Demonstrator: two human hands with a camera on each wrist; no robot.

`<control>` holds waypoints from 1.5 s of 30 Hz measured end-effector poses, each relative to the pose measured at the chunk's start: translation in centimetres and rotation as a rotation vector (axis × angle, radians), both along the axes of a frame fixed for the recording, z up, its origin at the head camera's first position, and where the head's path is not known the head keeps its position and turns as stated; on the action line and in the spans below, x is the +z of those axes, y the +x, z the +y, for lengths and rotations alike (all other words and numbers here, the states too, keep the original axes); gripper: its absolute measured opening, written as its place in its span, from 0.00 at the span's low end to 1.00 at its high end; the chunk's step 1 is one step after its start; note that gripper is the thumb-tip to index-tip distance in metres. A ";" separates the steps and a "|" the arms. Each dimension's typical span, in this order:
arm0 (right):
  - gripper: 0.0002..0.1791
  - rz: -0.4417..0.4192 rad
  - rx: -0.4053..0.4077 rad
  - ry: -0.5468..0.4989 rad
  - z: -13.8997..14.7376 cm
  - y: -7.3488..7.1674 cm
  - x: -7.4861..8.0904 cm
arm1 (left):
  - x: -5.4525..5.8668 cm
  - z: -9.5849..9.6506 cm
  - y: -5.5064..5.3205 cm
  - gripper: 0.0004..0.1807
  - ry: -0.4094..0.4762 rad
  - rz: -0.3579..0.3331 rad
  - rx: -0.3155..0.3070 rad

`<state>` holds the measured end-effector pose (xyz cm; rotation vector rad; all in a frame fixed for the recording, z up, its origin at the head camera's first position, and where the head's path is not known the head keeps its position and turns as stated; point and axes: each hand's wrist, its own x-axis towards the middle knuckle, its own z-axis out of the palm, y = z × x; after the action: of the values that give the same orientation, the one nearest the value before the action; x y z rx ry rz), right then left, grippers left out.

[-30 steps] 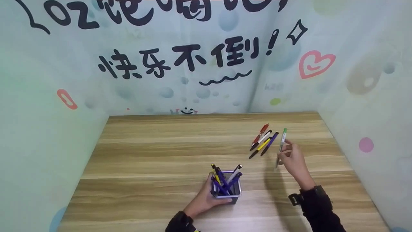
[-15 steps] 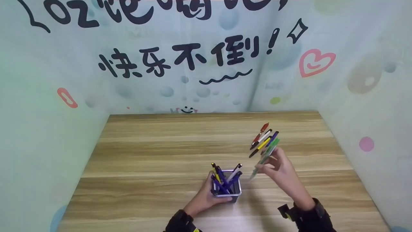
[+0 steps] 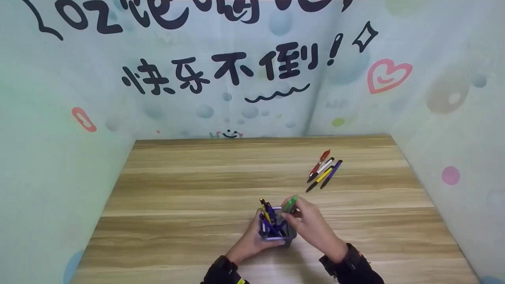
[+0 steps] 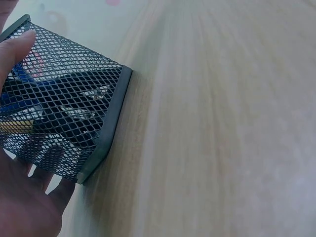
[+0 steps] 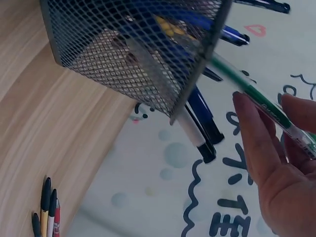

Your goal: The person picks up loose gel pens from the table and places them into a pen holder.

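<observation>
A dark wire-mesh pen holder (image 3: 287,241) stands on the table, several blue, yellow and white pens (image 5: 200,111) leaning inside it. My left hand (image 3: 249,241) grips its left side, thumb along the near face; the mesh wall (image 4: 74,98) fills the upper left of the left wrist view. Above the holder, my right hand (image 3: 315,227) pinches a clear pen with green parts (image 5: 252,91) between thumb and fingers. The right wrist view shows the pen slanting past the rim into the holder's opening, its lower end behind the mesh.
At the back right of the wooden table (image 3: 189,177) lie a red pen (image 3: 318,163), a white pen (image 3: 323,167), a yellow pen (image 3: 320,178) and a blue-purple pen (image 3: 331,173), side by side. A printed backdrop (image 3: 189,110) rises behind the table and along both sides.
My right hand has carried the green pen leftward and nearer, from beside the lying pens to over the holder. My left hand and the holder have stayed put.
</observation>
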<state>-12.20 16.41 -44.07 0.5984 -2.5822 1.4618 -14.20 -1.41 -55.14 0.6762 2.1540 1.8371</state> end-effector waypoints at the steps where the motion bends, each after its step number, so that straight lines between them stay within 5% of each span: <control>1: 0.09 0.011 0.006 0.022 -0.2 -0.1 -0.2 | 0.0 0.0 0.0 0.47 0.011 -0.002 -0.005; 9: 0.12 0.065 0.001 0.113 -0.9 -0.4 -0.3 | 0.0 0.1 -0.2 0.45 0.012 -0.009 -0.016; 18: 0.15 0.137 -0.006 0.357 -1.7 -0.4 -1.4 | -0.1 0.2 -0.2 0.42 0.062 0.015 -0.039; 29: 0.17 0.093 -0.009 0.336 -2.0 -0.2 -1.1 | -0.1 0.1 -0.2 0.43 0.059 0.013 -0.034; 36: 0.20 0.071 0.006 0.195 -1.3 -0.2 0.2 | 0.0 0.0 -0.1 0.44 0.033 -0.011 -0.020; 45: 0.21 0.001 -0.193 0.084 2.5 -2.8 2.5 | -0.3 -0.2 0.1 0.48 0.012 -0.035 -0.002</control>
<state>-14.98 18.87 -41.61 0.3459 -2.6262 1.2984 -14.06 -1.57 -55.46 0.6433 2.1210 1.8486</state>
